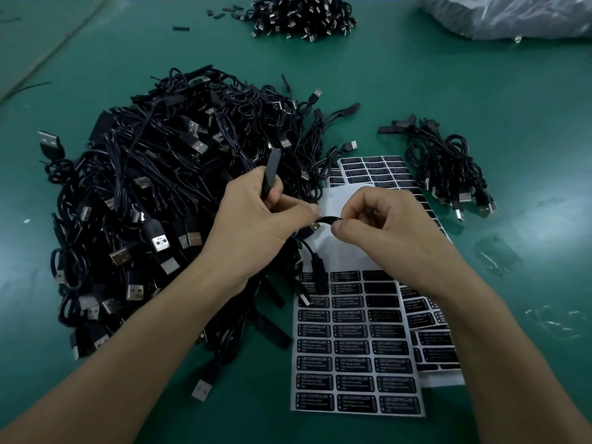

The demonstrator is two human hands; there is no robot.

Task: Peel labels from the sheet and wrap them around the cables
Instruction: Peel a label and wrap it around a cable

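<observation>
My left hand [256,216] grips a black USB cable's slim controller block [271,169], which sticks up above the fingers. My right hand [381,222] pinches a thin black piece [326,219], either the cable or a label on it, between thumb and forefinger, level with my left thumb tip. The cable's USB plug [309,231] hangs just below the two hands. Under them lies a label sheet [355,357] with rows of black "LED CONTROLLER" labels; its upper part is bare white backing. More label sheets [378,169] lie beneath and behind it.
A big heap of black USB cables [153,200] fills the green table [480,91] at my left. A small bundle of cables [448,168] lies to the right, another pile [304,17] at the far edge, and a clear plastic bag [512,14] at the back right.
</observation>
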